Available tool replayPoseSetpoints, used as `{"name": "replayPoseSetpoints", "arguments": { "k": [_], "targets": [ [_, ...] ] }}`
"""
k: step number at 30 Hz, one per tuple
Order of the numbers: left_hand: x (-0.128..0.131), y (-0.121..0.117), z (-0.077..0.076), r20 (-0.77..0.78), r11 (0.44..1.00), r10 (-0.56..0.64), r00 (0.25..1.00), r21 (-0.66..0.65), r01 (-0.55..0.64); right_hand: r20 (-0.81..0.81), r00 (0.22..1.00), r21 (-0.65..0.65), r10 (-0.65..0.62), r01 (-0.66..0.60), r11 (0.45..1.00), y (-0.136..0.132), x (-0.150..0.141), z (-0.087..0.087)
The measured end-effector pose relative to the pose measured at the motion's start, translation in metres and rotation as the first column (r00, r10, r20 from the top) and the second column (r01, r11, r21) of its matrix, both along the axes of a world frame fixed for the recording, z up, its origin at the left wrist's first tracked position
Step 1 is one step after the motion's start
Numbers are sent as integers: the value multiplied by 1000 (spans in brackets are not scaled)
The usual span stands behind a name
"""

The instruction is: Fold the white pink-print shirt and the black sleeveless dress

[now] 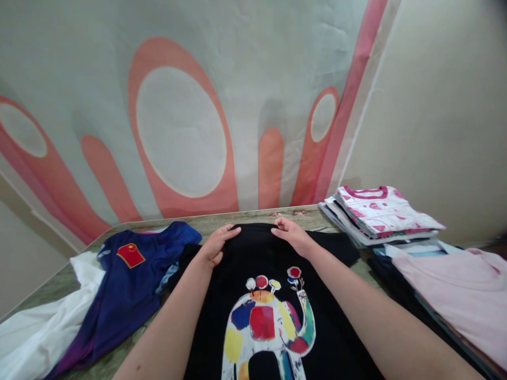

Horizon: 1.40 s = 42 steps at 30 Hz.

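Observation:
A black T-shirt (253, 253) with a many-coloured elephant print (269, 324) lies spread flat on the table in front of me. My left hand (217, 244) rests on its far left shoulder, fingers curled over the cloth at the collar edge. My right hand (292, 234) presses on the far right shoulder, fingers bent over the top edge. Both forearms stretch across the shirt.
A blue shirt with a red flag patch (130, 279) and a white garment (35, 327) lie crumpled at the left. A stack of folded shirts topped by a white and pink one (380, 211) sits at the right, with a pink garment (459, 295) nearer. The table (55, 285) meets a painted wall.

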<state>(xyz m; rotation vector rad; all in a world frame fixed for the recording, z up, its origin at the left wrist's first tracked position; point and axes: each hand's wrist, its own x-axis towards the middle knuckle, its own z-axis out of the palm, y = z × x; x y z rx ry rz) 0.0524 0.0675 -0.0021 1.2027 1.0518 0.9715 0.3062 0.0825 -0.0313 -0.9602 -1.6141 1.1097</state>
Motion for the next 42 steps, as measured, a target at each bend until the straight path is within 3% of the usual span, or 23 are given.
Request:
{"name": "replayPoseSetpoints", "arguments": {
  "k": [4,10,15,22,24,26,27,29,31,33,36,39,42],
  "targets": [
    [-3,-13,29,134,1000,21,991,7,-22,-361,923,-182,129,-206,962,-8,15,28],
    [-4,-42,73,324,995,-90,942,79,67,-493,828,-154,266,-384,910,-29,28,69],
    [-4,-51,87,330,979,-193,924,131,158,-465,825,-127,321,-421,898,-41,32,88],
    [-1,-55,89,254,970,-211,944,175,170,-399,842,-110,363,-437,893,-39,34,85],
    [-6,-56,93,112,962,-212,971,200,187,-290,876,-90,386,-426,900,-37,37,86],
    [-16,-56,97,-193,941,-196,961,239,239,-32,916,-62,400,-401,914,-33,43,88],
    [-23,-54,99,-385,926,-164,908,257,276,149,915,-41,375,-373,927,-29,48,88],
    [-40,-48,98,-720,904,-44,693,268,335,511,825,14,242,-290,957,-20,59,84],
    [-58,-39,94,-892,909,89,443,255,330,746,660,48,95,-195,980,-10,71,76],
    [-73,-30,88,-951,927,157,267,235,291,849,526,23,43,-117,993,-1,82,66],
    [-90,-25,86,-969,942,182,169,221,252,867,499,22,0,-38,999,7,98,61],
    [-101,-27,94,-966,952,218,141,242,186,814,574,74,-91,53,996,4,110,70],
    [-102,-34,105,-937,942,324,133,333,51,706,688,28,-170,212,977,-6,117,85]
  ]
}}
